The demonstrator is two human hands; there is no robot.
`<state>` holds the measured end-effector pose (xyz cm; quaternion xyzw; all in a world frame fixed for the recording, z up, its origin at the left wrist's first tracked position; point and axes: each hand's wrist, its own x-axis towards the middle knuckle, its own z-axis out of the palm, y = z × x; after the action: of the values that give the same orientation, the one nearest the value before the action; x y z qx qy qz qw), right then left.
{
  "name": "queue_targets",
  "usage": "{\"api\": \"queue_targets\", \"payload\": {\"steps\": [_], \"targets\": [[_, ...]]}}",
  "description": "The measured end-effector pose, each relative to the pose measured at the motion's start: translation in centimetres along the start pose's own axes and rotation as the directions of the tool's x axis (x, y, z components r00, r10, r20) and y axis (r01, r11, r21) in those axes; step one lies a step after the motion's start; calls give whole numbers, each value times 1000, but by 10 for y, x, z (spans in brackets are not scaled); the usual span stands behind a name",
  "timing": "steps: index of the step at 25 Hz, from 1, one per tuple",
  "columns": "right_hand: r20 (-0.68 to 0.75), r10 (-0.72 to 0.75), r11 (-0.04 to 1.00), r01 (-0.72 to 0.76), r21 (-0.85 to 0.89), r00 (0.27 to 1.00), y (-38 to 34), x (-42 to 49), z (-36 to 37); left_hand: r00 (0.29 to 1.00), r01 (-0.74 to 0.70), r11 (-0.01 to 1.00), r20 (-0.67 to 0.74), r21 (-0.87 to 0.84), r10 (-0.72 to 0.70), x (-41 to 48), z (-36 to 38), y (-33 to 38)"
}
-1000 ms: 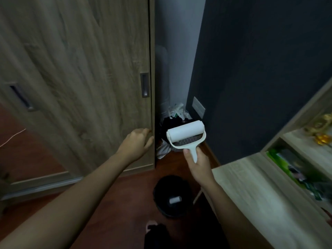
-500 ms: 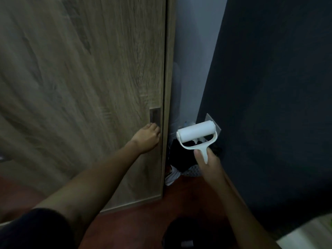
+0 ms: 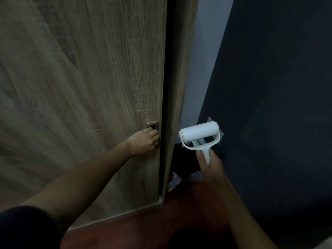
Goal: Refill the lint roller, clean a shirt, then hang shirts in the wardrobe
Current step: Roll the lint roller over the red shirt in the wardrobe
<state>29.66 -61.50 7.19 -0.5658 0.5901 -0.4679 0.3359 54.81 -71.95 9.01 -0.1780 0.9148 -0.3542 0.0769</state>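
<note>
A wood-grain sliding wardrobe door (image 3: 86,97) fills the left of the view. My left hand (image 3: 145,141) reaches to its recessed metal handle (image 3: 153,127), with the fingers curled into the recess near the door's right edge. A narrow dark gap (image 3: 166,105) shows between the door and the wardrobe's side panel. My right hand (image 3: 209,164) grips the handle of a white lint roller (image 3: 199,133), held upright to the right of the door with its white roll on top. No shirt is in view.
A dark blue wall (image 3: 273,105) stands on the right, with a pale wall (image 3: 203,60) in the corner. Dark and white clutter (image 3: 181,166) lies on the reddish floor (image 3: 143,229) in the corner. A dark round bin (image 3: 195,238) shows at the bottom edge.
My left hand rose from the door's lower edge to the recessed handle and hooked into it. A dark gap has appeared at the door's right edge. The view moved closer to the wardrobe.
</note>
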Motion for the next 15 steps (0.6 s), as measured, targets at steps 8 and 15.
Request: {"api": "queue_targets", "payload": {"steps": [8, 15], "targets": [[118, -31, 998, 24, 54, 993, -39, -20, 96, 995, 85, 996, 51, 16, -86, -138, 6, -7], [179, -80, 996, 72, 53, 981, -71, -63, 193, 976, 138, 984, 156, 110, -155, -293, 21, -15]]}}
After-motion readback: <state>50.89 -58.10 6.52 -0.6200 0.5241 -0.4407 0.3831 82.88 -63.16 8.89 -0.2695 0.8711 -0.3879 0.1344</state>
